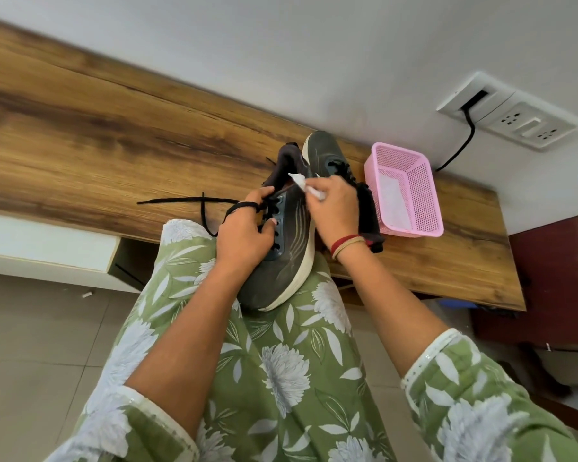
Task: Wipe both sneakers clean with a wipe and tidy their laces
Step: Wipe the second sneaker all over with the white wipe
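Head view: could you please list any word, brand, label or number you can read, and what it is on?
None legible. The held sneaker shows only wavy stripes, no lettering; the socket panel and pink basket bear no readable marks.

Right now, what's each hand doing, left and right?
Left hand: closed, gripping the black lace of the sneaker on the lap.
Right hand: closed, pinching a white wipe against that sneaker.

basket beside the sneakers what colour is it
Pink, with a fine perforated mesh pattern all over. The basket shows best in the head view.
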`<state>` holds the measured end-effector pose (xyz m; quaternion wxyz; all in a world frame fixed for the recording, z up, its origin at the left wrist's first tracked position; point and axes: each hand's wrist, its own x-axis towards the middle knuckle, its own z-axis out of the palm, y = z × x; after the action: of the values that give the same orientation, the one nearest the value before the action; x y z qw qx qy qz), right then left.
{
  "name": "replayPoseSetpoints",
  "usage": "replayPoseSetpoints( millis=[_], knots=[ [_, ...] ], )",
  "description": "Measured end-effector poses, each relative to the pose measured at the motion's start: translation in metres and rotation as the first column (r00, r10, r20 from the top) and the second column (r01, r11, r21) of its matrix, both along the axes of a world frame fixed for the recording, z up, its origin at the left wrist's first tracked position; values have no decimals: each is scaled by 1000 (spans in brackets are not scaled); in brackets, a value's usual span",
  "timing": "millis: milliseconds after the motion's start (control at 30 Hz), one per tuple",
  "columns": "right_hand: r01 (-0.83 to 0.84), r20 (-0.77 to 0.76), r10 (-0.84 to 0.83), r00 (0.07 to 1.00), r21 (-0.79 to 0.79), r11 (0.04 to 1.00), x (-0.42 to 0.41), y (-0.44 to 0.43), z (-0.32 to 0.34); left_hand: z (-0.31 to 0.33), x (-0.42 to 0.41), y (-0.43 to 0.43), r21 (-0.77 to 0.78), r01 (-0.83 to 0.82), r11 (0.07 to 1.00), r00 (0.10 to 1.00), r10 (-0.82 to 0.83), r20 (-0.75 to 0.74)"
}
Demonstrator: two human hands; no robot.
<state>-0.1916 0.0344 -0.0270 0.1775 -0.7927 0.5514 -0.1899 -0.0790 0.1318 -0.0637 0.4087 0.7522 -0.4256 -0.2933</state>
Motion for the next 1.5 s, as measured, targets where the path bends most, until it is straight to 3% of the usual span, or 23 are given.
replayPoseSetpoints(
  millis=[100,167,267,400,533,667,833,967,1167,1367,1500],
  knots=[
    [-237,-63,240,969,44,970,8,23,0,-1,0,-1,4,-5,1000,1000,5,-4],
    [-186,-70,187,980,21,982,6,9,1,0,0,-1,-4,5,1000,1000,-5,8],
    [4,45,-5,999,17,1000,6,0,2,-2,0,-1,4,-2,1000,1000,2,10],
    [-229,-40,231,972,54,972,15,18,-2,-4,0,-1,8,-13,1000,1000,13,6],
    [28,66,-30,997,30,999,5,-2,-2,-2,0,-2,-3,-3,1000,1000,3,13],
    [-269,-112,276,955,70,961,11,24,-4,-3,0,-1,-3,-9,1000,1000,9,6],
    [16,40,-18,999,46,999,1,-9,6,0,0,0,-32,3,999,1000,-3,-5],
    [79,144,-88,986,69,995,0,-6,2,-3,1,-1,-24,-10,1000,1000,10,-17],
    [-36,-47,42,998,105,994,-7,43,-4,-6,1,-3,-20,3,1000,1000,-4,-28],
    [-248,-237,275,932,137,959,-29,91,7,-8,1,-3,-43,15,999,1000,-16,-26],
    [-186,-278,199,940,74,980,-23,65,6,-10,2,-2,-27,24,999,999,-24,-35]
  ],
)
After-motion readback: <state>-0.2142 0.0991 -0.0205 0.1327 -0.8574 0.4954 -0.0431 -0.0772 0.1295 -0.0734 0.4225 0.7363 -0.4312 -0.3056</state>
